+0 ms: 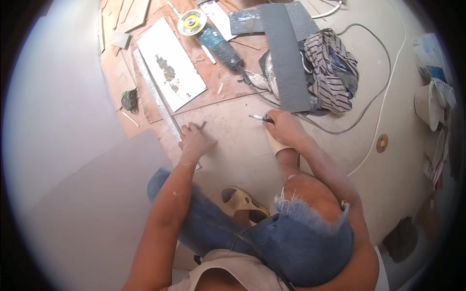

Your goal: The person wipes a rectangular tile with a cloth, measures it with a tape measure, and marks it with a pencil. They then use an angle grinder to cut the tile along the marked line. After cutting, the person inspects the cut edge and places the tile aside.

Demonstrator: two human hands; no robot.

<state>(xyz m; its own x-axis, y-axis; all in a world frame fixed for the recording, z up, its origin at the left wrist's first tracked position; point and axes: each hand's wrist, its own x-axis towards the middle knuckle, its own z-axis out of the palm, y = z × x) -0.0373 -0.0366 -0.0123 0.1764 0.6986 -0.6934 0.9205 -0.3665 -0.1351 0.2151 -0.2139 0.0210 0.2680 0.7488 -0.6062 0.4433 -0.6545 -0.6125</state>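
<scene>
My left hand (pixel 195 141) rests over the near part of a long metal straightedge (pixel 156 92), its fingers bent around the bar. A small dark piece pokes out beside those fingertips, too small to name. In my right hand (pixel 286 128) is a marker pen (pixel 259 117), pinched with its light tip pointing left, above my right foot. Alongside the straightedge lies a white tile (pixel 170 65) with a dark, crusty patch on its face. An angle grinder (pixel 221 48) with a pale, yellow-centred disc lies just beyond the tile.
Dark grey tile strips (pixel 285 58) lie beside a striped cloth (pixel 330 70). The grinder's black cable (pixel 369 111) loops across the floor at right. A tape measure (pixel 129 100) sits at left near board scraps (pixel 132 14). A small round disc (pixel 382 143) and a white bucket (pixel 428 105) are farther right.
</scene>
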